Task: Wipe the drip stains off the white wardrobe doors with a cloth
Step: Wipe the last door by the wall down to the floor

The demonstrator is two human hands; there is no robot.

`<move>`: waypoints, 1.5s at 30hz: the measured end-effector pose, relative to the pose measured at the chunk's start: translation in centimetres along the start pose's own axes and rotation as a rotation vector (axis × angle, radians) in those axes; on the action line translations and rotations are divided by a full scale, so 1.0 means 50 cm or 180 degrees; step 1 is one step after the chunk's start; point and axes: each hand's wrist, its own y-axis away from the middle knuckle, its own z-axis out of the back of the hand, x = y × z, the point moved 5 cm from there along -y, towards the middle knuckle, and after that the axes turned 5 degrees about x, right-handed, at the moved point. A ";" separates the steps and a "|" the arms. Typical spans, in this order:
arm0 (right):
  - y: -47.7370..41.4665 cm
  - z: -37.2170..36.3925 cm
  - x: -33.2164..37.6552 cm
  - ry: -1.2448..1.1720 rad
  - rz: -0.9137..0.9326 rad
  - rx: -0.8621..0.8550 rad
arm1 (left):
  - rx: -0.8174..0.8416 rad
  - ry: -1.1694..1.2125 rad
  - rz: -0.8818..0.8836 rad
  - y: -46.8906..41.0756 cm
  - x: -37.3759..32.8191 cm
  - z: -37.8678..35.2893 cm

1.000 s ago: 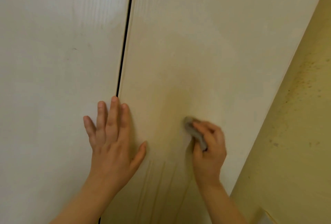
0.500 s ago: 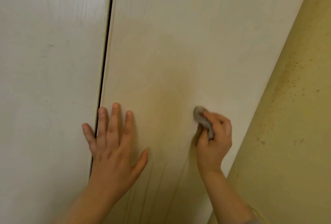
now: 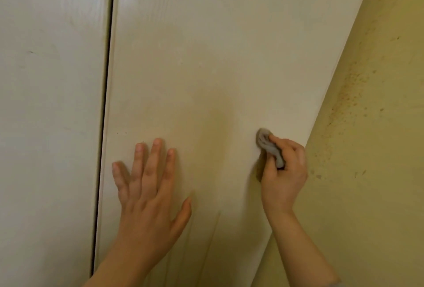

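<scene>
Nearest the camera, two bare forearms came up from the 6 o'clock edge of the view. The left hand (image 3: 149, 195) lay flat against the right door (image 3: 206, 57) at about 7 o'clock from the centre. Its fingers were straight and spread, the thumb was angled out toward 3 o'clock, and it grasped nothing. Between the two wrists, thin brownish drip stains (image 3: 214, 234) ran down the door toward 6 o'clock.

The right hand (image 3: 284, 179) sat at about 4 o'clock from the centre, close to the door's right edge. Its fingers were curled and its thumb was tucked around a small grey cloth (image 3: 268, 145). The bunched end of the cloth stuck out at the hand's 11 o'clock and pressed on the door's surface.

Past the fingertips, a faint yellowish smudge (image 3: 220, 126) spread over the middle of that door, at 9 o'clock from the cloth. A dark gap (image 3: 105, 126) ran from 12 o'clock down to 6 o'clock, just left of the left hand's little finger, and split the right door from the left door (image 3: 46, 103). Farther out, at 3 o'clock, a yellow wall (image 3: 378, 195) met the door's edge and carried brown specks (image 3: 344, 103).
</scene>
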 end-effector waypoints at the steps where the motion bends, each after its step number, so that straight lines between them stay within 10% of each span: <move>1: 0.000 -0.010 -0.003 -0.0035 0.0021 0.0033 | 0.0000 0.0008 -0.0009 -0.001 -0.003 -0.002; 8: 0.206 -0.014 -0.067 -0.0006 0.0034 0.1110 | 0.0088 -0.0082 -0.0044 0.006 -0.017 -0.025; 14: 0.107 0.071 -0.129 0.0182 -0.0693 -0.0220 | 0.0103 -0.0080 -0.0163 0.010 -0.038 -0.030; 27: 0.308 0.045 -0.176 -0.0003 -0.1211 0.0859 | 0.0275 -0.0276 -0.0433 0.021 -0.020 -0.031; 45: 0.219 -0.198 0.207 -0.0584 0.1039 0.0973 | -0.0348 -0.0492 -0.0576 0.048 0.251 0.110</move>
